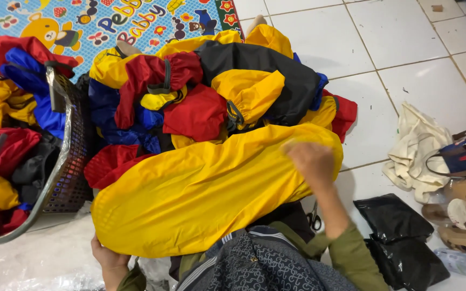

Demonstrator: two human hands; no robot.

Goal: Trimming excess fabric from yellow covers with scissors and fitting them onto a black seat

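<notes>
A large yellow nylon garment piece, long and rounded (206, 188), is spread over the lap beside the white tiled floor (405, 43); its long axis is seen running from the near left up toward the far right; the left hand (109, 261) is clamped on its near-left end, fingers curled under the fabric; the right hand (311, 161) is laid on its far-right end, blurred, so the fingers' spread cannot be told; a heap of red, yellow, blue and black fabric pieces (211, 91) is piled just beyond.

Bright even indoor light, soft shadows, right hand (313, 161) motion-blurred (slightly) — glare on white tiles (405, 37)
</notes>
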